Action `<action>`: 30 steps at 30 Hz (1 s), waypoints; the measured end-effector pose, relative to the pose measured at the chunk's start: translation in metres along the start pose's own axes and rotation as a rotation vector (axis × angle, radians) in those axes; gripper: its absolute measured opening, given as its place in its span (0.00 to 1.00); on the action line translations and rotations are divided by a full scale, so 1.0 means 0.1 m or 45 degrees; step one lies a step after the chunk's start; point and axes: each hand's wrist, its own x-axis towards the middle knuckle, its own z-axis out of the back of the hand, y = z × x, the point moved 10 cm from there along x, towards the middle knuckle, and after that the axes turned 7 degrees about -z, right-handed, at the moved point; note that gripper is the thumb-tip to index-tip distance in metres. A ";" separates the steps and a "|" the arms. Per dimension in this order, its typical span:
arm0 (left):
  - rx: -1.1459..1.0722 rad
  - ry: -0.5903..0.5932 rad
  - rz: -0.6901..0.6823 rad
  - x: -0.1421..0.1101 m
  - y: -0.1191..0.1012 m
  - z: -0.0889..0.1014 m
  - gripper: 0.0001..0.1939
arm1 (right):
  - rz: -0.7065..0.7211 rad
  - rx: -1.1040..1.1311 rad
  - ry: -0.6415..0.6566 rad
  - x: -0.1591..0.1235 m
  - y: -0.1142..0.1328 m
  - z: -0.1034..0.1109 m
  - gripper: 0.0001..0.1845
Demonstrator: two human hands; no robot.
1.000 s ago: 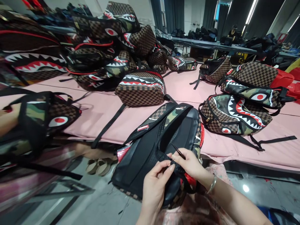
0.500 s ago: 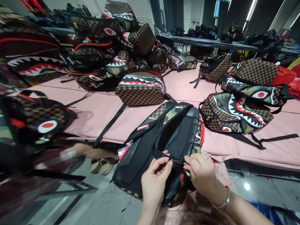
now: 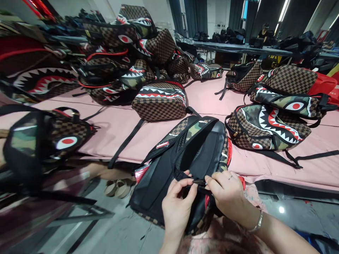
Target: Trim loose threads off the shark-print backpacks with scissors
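Observation:
A black backpack [image 3: 156,187] with checkered and camouflage trim lies back panel up, its far end on the pink table and its near end against my lap. At its lower middle, my left hand [image 3: 178,201] is closed, thumb and fingers pinching a black backpack strap [image 3: 197,182]. My right hand [image 3: 229,192], with a ring and a bracelet at the wrist, grips the same strap just to the right. The fingers partly hide the small dark part between them. A padded shoulder strap [image 3: 182,144] arches over the back panel above my hands.
Shark-mouth backpacks [image 3: 272,123] lie on the pink table [image 3: 206,95] at right, and a checkered one [image 3: 159,102] stands ahead. More are piled at back left. A person with a plaid sleeve [image 3: 66,176] sits at left beside another backpack [image 3: 66,137].
My right hand has shifted slightly left toward my left hand along the strap. At left, the neighbour's backpack has moved right and shows more of its camouflage side.

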 end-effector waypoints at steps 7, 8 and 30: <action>-0.139 0.064 0.234 -0.01 0.11 -0.07 0.13 | -0.369 0.525 -0.124 -0.02 -0.34 0.01 0.08; -0.146 0.076 0.268 -0.02 0.14 -0.07 0.13 | -0.466 0.618 -0.133 -0.04 -0.42 -0.03 0.07; -0.451 0.248 0.560 -0.17 0.12 -0.20 0.15 | -0.351 0.535 0.085 -0.22 -0.25 -0.07 0.15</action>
